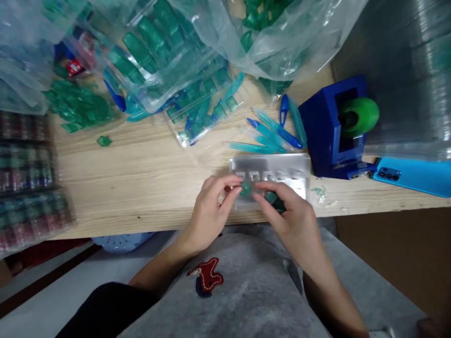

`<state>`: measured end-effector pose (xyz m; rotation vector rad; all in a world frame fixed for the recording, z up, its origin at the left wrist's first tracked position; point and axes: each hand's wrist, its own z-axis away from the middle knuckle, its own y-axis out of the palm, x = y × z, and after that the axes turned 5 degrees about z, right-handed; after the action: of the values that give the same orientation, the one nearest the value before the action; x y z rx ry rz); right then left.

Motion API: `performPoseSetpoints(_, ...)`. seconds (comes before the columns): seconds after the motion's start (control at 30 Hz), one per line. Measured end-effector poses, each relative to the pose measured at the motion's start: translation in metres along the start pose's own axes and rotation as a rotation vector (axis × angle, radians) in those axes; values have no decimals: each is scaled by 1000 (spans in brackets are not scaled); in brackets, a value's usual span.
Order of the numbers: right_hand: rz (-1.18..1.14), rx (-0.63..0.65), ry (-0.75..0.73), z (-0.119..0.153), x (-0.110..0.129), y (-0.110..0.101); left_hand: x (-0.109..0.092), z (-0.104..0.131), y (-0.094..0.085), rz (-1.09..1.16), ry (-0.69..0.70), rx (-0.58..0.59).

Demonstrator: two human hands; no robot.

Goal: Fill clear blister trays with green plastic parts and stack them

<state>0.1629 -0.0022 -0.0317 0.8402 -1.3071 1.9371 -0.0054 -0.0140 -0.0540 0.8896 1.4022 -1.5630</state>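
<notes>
My left hand [211, 206] is closed, its thumb and forefinger pinching a small translucent green plastic piece [245, 188]. To its right, my right hand [294, 213] curls around darker green plastic pieces [275, 201] in its palm; how many is unclear. The right thumb and forefinger tips point at the small piece, slightly apart from it. Beneath both hands lies a clear plastic tray [269, 162] with moulded compartments, partly covered by the hands.
Behind the tray lie several blue and turquoise plastic pieces [259, 148]. A blue tape dispenser [319, 136] with a green core and a blue phone [416, 176] are at right. Bags and trays of green parts [79, 105] crowd the back; packed bottles [33, 211] stand left.
</notes>
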Motion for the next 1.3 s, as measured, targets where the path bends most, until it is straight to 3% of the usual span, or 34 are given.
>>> performPoseSetpoints(0.13,147,-119,-91,-6,3,-3,3,-14,5,-171,143,-115)
performPoseSetpoints(0.33,224,-99,-156,-9,1,2,6,-17,-2,-243,226,-90)
performPoseSetpoints(0.57,-117,-77,111,-9,-1,-15,11,-21,-8,-313,472,103)
performPoseSetpoints(0.8,-312,-34,208,-5,-11,-16,8,-22,-10,-204,391,136)
performPoseSetpoints(0.97,-482,4,246,-2,-16,-11,13,-25,-11,-307,462,61)
performPoseSetpoints(1.2,-529,15,302,-2,-20,-9,12,-28,-1,-495,612,72)
performPoseSetpoints(1.3,-641,64,286,-1,-20,-7,11,-29,-3,-546,595,81)
